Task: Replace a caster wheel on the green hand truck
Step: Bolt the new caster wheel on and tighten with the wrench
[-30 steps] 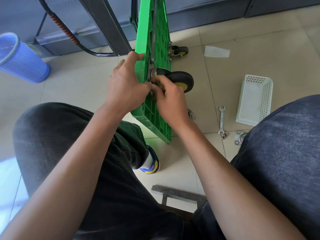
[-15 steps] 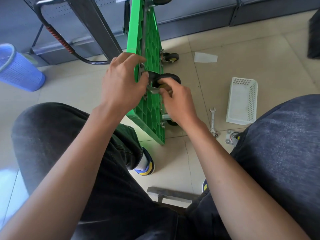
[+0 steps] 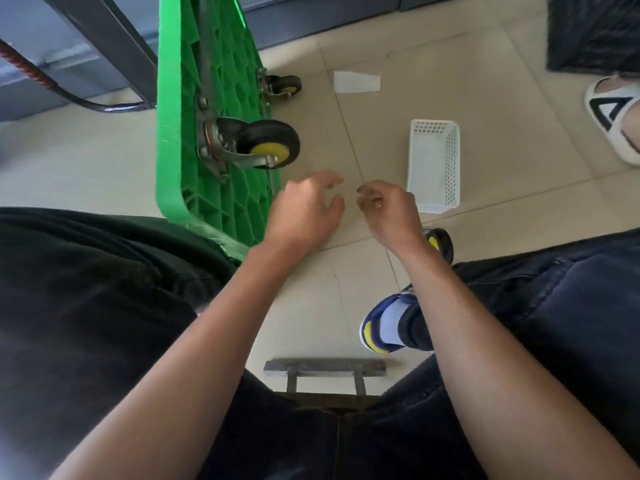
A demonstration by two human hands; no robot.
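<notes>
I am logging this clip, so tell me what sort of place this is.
Probably an indoor workroom or storeroom: a tiled floor, grey metal cabinet bases along the wall, and a green hand truck tipped on edge beside a white plastic basket.

Floor [image 3: 485,98]: beige tile with visible joints.
Hand truck [image 3: 180,116]: green deck standing on edge, near the far wall.
Basket [image 3: 434,164]: white, perforated, right of centre.
Paper scrap [image 3: 356,82]: flat, beyond the basket.
Loose caster [image 3: 441,242]: partly hidden by the forearm.
</notes>
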